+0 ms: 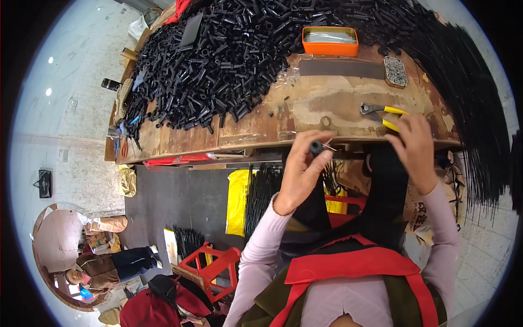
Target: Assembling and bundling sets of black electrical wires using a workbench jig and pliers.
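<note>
My left hand [301, 177] is closed around a short black plastic tube [316, 146], its open round end facing up. A thin metal pin [329, 146] sticks out beside the tube, near my thumb and fingertips. At the table's front edge, my right hand [417, 147] is over the handle ends of cutting pliers [372, 110] with yellow grips. Its thumb stands apart from its curved fingers, and the pliers rest on the wood. Whether the fingertips touch the grips is hard to see.
A big heap of black tubes [212, 71] covers the wooden table's [327, 103] left and back. An orange tin [330, 49] holds thin metal pins; a small tin [395, 72] holds small grey pieces. Long black rods [463, 82] hang over the right side. A red stool [210, 264] stands lower left.
</note>
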The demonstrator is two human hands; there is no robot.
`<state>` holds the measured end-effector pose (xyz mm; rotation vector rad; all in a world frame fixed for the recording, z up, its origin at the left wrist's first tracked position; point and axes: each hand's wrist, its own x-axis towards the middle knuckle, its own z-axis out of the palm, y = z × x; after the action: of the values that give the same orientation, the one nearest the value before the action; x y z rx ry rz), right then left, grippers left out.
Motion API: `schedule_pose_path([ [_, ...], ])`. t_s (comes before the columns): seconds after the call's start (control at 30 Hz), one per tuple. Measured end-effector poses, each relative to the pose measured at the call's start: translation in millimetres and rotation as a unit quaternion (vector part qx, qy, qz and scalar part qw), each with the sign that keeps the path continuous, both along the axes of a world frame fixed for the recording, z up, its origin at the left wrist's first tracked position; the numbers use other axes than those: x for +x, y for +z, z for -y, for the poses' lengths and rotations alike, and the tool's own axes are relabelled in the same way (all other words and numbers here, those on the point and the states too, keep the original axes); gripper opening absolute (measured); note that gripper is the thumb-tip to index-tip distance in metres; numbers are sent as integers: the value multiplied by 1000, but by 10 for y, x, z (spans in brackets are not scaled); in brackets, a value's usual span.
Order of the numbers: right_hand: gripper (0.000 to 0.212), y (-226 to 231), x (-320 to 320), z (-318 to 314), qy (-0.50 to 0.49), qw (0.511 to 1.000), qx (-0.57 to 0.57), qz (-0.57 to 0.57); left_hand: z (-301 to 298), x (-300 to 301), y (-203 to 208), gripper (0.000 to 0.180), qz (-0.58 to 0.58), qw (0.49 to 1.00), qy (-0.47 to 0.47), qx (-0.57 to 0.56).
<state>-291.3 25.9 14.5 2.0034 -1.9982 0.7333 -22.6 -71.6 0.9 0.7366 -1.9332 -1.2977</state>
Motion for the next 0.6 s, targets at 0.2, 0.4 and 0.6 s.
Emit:
schedule_pose_path([
  [0.2, 46, -195, -517, 219, 45, 997, 58, 0, -261, 73, 231, 23, -56, 971, -145, 182],
  [0.4, 31, -130, -210, 8, 54, 873, 143, 463, -609, 153, 258, 25, -47, 976, -116, 176],
  [0.6, 36, 508, 750, -515, 240, 839, 121, 473, -897, 121, 243, 23, -79, 985, -68, 140],
])
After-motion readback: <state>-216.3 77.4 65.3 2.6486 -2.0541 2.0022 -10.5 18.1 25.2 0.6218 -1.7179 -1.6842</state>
